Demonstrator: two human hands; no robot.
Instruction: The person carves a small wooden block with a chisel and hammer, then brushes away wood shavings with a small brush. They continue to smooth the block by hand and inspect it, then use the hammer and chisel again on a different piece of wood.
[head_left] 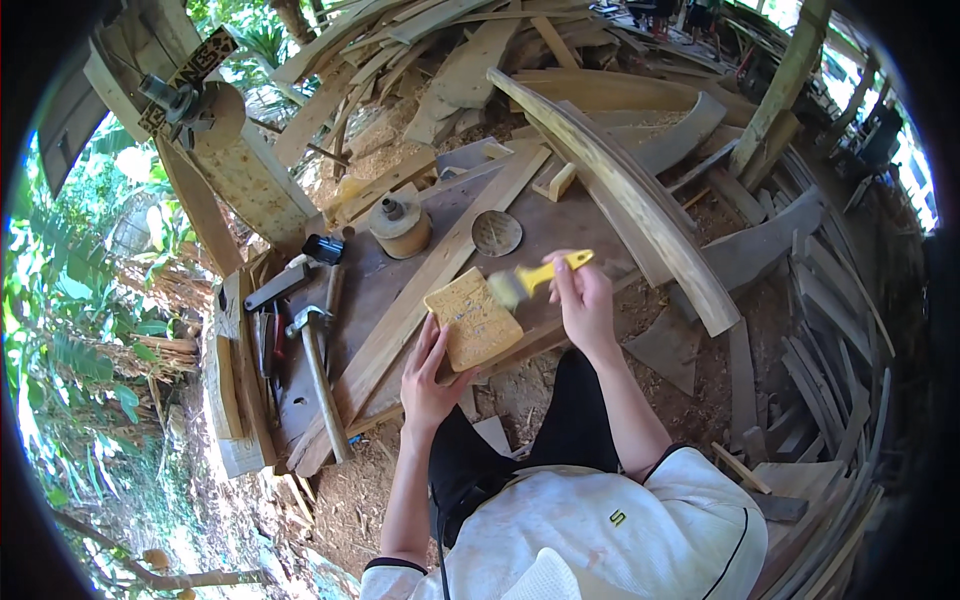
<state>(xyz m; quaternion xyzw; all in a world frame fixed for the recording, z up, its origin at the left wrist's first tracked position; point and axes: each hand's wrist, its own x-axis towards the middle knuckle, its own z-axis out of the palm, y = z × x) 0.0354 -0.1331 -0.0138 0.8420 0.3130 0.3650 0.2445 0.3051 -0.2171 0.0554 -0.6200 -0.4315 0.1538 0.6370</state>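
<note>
My left hand (pixel 428 365) grips a square, light yellow wooden piece (pixel 475 325) by its left and lower edge, holding it at the edge of the workbench (pixel 375 290). Small dark flecks show on the piece's face. In my right hand (pixel 577 300) is a paintbrush with a yellow handle (pixel 548 270); its pale bristles (pixel 507 291) are at the piece's right edge. Just behind them lie a round wooden dish (pixel 496 233) and a container (pixel 401 233) with a dark neck on top.
A hammer (pixel 325 380), hand tools (pixel 278 335) and a black box (pixel 323 250) sit at the bench's left. A long curved beam (pixel 640 215) crosses the right side. Piled planks (pixel 465 70), a post (pixel 780 90) and foliage (pixel 110 330) surround the bench; distant people (pixel 660 20) stand at back.
</note>
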